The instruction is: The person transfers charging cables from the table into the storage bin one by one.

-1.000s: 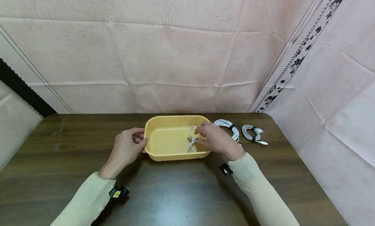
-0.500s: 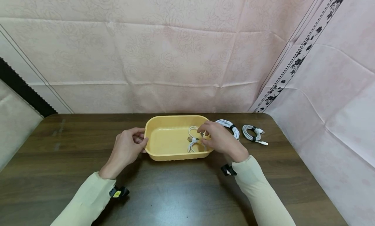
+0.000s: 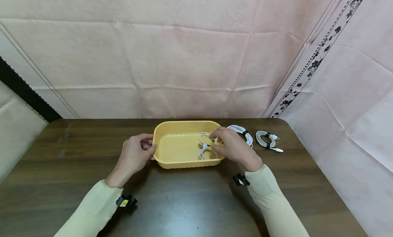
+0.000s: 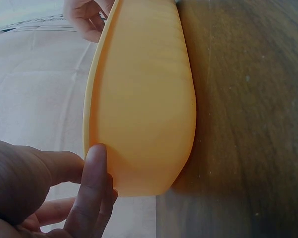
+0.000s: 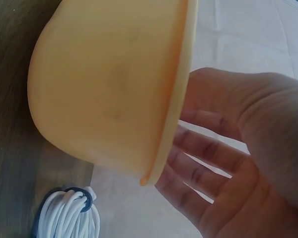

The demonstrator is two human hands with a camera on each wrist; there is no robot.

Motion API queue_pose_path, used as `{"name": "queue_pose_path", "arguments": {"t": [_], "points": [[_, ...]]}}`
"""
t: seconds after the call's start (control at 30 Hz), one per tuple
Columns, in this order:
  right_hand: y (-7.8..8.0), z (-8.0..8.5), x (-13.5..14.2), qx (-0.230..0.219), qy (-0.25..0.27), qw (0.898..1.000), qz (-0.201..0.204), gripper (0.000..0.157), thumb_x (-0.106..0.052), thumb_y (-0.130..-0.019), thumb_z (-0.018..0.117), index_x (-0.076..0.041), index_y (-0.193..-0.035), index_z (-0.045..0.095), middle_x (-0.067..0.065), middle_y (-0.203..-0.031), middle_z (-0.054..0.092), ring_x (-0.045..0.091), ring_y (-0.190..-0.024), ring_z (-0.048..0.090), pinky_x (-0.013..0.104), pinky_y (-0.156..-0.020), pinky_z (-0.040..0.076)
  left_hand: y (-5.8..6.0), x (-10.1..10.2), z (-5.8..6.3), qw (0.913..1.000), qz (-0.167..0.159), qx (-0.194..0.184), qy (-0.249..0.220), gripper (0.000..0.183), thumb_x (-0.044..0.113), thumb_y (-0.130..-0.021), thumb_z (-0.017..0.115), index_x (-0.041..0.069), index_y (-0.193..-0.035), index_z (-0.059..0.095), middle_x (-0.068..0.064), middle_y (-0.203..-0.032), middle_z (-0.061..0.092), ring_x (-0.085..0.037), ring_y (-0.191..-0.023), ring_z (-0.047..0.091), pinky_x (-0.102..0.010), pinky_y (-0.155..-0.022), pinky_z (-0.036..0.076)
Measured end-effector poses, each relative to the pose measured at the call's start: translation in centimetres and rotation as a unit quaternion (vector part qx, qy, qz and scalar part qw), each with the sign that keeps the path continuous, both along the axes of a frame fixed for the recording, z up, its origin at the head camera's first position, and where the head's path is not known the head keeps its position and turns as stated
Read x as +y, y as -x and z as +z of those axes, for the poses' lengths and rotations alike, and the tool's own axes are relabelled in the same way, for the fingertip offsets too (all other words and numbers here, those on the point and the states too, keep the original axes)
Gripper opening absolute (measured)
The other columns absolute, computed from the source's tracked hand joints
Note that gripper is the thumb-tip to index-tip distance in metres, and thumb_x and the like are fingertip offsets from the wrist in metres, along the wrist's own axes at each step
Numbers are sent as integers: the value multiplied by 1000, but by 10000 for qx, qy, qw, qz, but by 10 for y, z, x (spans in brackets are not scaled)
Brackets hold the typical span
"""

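A yellow plastic tray (image 3: pixel 172 150) stands at the back of the table. My left hand (image 3: pixel 135 153) grips its left end; in the left wrist view the fingers (image 4: pixel 94 173) lie against the outer wall just under the rim. Inside the tray's right end rests a coiled white cable (image 3: pixel 206 147) with a metal plug. Over that end is my right hand (image 3: pixel 234 146), its fingers spread and bent loosely above the cable, holding nothing. From the right wrist, the tray's end wall (image 5: pixel 104 84) covers the fingertips, which reach past the rim.
Just right of the tray lies a large white cable coil (image 3: pixel 248 138) with black ties, partly behind my right hand. Farther right is a smaller tied cable (image 3: pixel 260 142) with its plugs sticking out. A pale patterned cloth (image 3: pixel 184 66) hangs behind the brown table (image 3: pixel 92 141).
My right hand has drawn slightly right and its fingers have loosened from the cable, which stays in the tray. The left hand keeps its hold on the tray.
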State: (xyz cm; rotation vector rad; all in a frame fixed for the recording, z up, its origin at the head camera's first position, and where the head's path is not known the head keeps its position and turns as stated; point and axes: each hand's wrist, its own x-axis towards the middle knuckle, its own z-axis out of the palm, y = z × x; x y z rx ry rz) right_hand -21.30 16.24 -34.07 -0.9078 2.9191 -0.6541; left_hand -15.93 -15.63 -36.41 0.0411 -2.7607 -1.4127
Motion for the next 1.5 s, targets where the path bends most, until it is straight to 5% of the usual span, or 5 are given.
{"name": "queue_pose_path", "arguments": {"t": [1.5], "points": [[0, 10, 14, 491, 6, 9984, -291, 30, -12, -87, 77, -4, -116, 72, 8, -112, 71, 29, -101, 67, 43, -88, 56, -1, 0, 0, 10000, -38, 43, 49, 39, 8, -96, 69, -4, -132, 62, -20, -109, 68, -15, -76, 69, -21, -59, 59]]}}
